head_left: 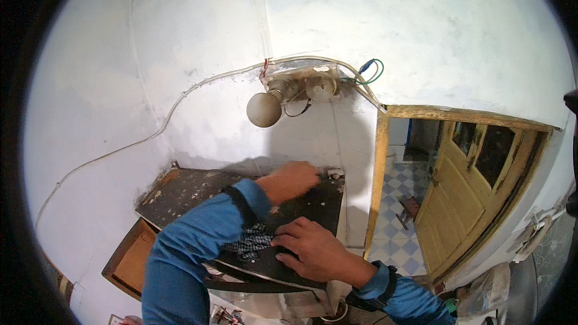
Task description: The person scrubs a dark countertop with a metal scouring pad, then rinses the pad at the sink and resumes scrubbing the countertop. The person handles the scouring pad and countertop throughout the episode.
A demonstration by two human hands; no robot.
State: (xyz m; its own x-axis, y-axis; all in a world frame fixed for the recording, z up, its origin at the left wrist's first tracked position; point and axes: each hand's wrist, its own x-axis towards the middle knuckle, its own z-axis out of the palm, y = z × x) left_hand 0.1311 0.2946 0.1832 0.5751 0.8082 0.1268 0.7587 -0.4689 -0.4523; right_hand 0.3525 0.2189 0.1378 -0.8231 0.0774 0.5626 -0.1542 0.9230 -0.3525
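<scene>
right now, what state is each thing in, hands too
Bulb: looks unlit
Door: open
Cloth: crumpled, lying on the dark tabletop
Dark tabletop: marked with pale spots
Green wire: looped out from the wall
Left hand: blurred, above the tabletop; grip unclear
Right hand: fingers bent, at the cloth's edge; can't tell if gripping

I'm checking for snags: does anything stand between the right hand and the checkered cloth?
Nothing visible does. The right hand is right at the right edge of the checkered cloth; the left sleeve appears on the cloth's other side.
</scene>
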